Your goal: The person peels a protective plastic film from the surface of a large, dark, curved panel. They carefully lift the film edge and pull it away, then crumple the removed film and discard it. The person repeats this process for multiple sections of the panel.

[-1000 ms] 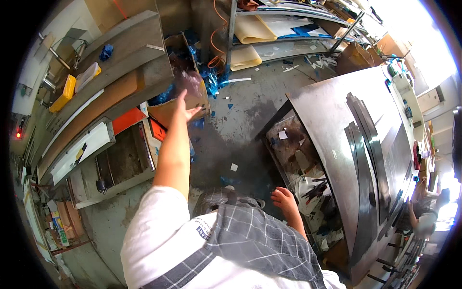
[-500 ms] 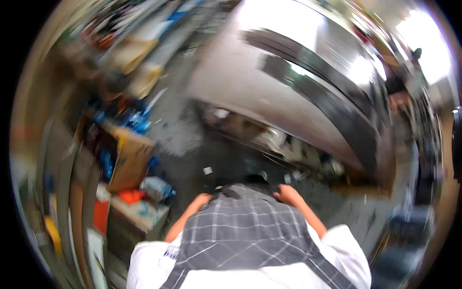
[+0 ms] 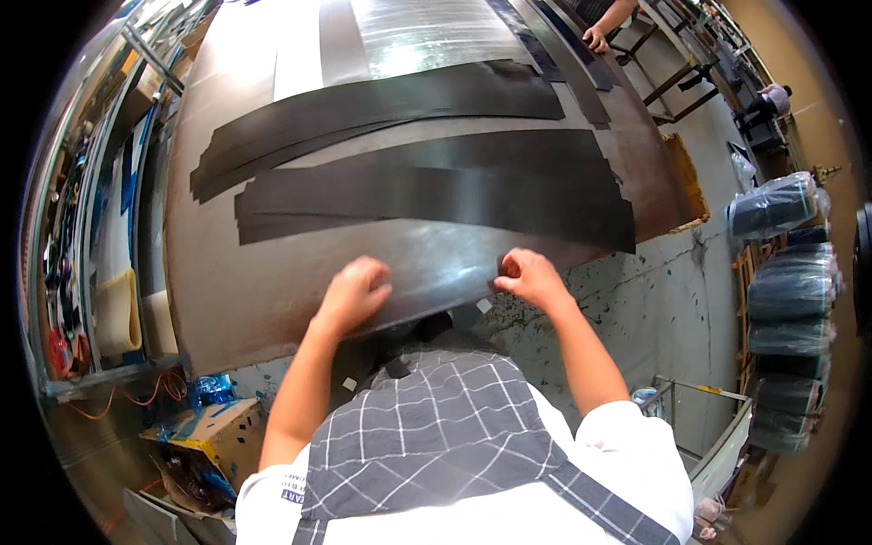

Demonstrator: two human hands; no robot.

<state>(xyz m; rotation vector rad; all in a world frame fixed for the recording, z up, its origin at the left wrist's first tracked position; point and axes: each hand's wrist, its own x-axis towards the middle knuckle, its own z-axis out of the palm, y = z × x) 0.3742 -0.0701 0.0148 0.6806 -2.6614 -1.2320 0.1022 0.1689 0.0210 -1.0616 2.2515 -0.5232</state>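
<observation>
My left hand (image 3: 352, 292) hovers over the near edge of a large smooth table (image 3: 300, 291). Its fingers are loosely curled, with thumb and fingertips apart, and nothing shows in them. Over the same edge, farther right, my right hand (image 3: 533, 279) pinches a small dark piece (image 3: 499, 270), mostly hidden by the fingers. Beyond both hands lies a stack of long black sheets (image 3: 436, 186), slightly fanned, its right end reaching the table's edge. Behind it rests a second stack of black sheets (image 3: 391, 107).
Narrow dark strips (image 3: 568, 68) lie at the table's far right, near another person's hand (image 3: 596, 39). Plastic-wrapped rolls (image 3: 790, 295) are piled at right. A cardboard box (image 3: 213, 440) stands at lower left, below a shelf rack (image 3: 100, 227). A metal-framed cart (image 3: 708, 427) stands lower right.
My view has swung from the floor and the table's side to the tabletop. Both hands, formerly low beside my apron, are now raised forward over the table's near edge.
</observation>
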